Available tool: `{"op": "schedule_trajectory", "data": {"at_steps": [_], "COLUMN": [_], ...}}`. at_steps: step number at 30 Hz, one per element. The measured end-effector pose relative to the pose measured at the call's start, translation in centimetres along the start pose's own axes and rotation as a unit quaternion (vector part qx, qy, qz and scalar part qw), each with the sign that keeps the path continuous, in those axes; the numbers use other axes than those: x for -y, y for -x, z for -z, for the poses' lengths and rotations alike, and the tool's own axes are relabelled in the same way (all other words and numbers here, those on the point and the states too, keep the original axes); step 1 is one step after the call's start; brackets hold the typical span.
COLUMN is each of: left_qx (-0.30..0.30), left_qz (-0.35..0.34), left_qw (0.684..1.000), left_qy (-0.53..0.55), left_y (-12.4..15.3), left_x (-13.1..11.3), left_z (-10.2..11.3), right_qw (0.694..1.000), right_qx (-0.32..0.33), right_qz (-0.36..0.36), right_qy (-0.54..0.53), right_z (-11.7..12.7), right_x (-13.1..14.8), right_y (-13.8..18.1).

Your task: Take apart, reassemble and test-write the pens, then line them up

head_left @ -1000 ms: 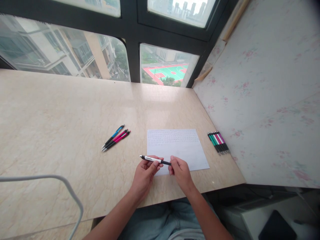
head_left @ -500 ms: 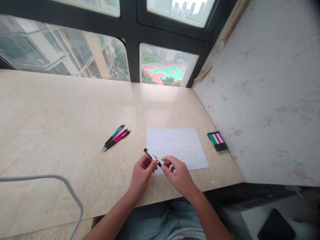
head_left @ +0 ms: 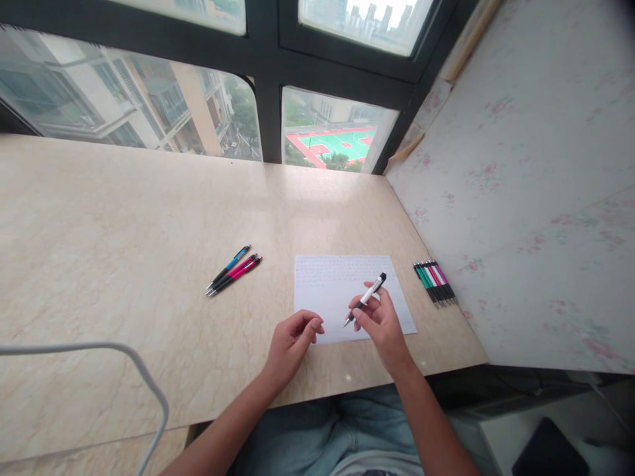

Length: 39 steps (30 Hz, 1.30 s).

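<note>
A white pen with a black grip and black clip (head_left: 368, 294) is held in my right hand (head_left: 384, 329), its silver tip pointing down and left. It is over the sheet of paper (head_left: 337, 304), which carries several rows of handwriting across its upper part. My left hand (head_left: 292, 344) lies at the paper's lower left corner, fingers curled in and the thumb close to the index finger, with nothing seen in them.
To the left lie a blue pen (head_left: 233, 262) and two pink pens (head_left: 244, 267), tips toward me. A row of several coloured pens (head_left: 434, 282) lies by the wallpapered wall (head_left: 536, 198). A grey cable (head_left: 141, 370) curves over the marble-look surface (head_left: 124, 264); windows stand behind.
The white pen has passed from my left hand to my right and turned tip down. My right hand has moved right and up, away from the left one. The view has shifted slightly.
</note>
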<state>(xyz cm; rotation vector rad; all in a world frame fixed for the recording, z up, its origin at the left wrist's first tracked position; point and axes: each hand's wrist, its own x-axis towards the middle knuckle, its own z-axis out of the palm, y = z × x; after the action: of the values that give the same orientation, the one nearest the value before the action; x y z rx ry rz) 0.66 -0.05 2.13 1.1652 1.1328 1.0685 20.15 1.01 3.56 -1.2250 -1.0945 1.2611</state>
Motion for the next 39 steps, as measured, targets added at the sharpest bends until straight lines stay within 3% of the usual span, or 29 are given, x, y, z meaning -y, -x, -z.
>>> {"op": "schedule_trajectory", "data": {"at_steps": [5, 12, 15, 21, 29, 39], "left_qx": [-0.008, -0.044, -0.039, 0.046, 0.093, 0.077], "left_qz": [-0.014, -0.053, -0.096, -0.18, -0.218, -0.253], "left_qw": [0.999, 0.99, 0.972, 0.913, 0.864, 0.834], "left_qy": [-0.05, -0.126, -0.212, -0.363, -0.445, -0.484], "left_y": [-0.3, -0.9, -1.0, -0.9, -0.8, -0.6], "left_x": [-0.2, 0.5, 1.2, 1.8, 2.2, 2.1], "left_z": [0.4, 1.4, 1.5, 1.1, 0.8, 0.4], "right_qw": [0.997, 0.993, 0.994, 0.995, 0.999, 0.997], "right_qx": [-0.069, -0.112, -0.107, -0.096, -0.047, -0.076], "right_qz": [0.004, 0.001, -0.006, -0.005, -0.006, -0.005], "right_qy": [-0.039, -0.03, -0.019, -0.011, -0.006, -0.019], "right_z": [0.7, 1.4, 1.4, 1.2, 1.1, 1.0], "right_x": [0.5, -1.4, -2.1, -2.6, -2.3, -2.8], "right_y": [-0.3, -0.6, -0.8, -1.0, -0.8, -1.0]}}
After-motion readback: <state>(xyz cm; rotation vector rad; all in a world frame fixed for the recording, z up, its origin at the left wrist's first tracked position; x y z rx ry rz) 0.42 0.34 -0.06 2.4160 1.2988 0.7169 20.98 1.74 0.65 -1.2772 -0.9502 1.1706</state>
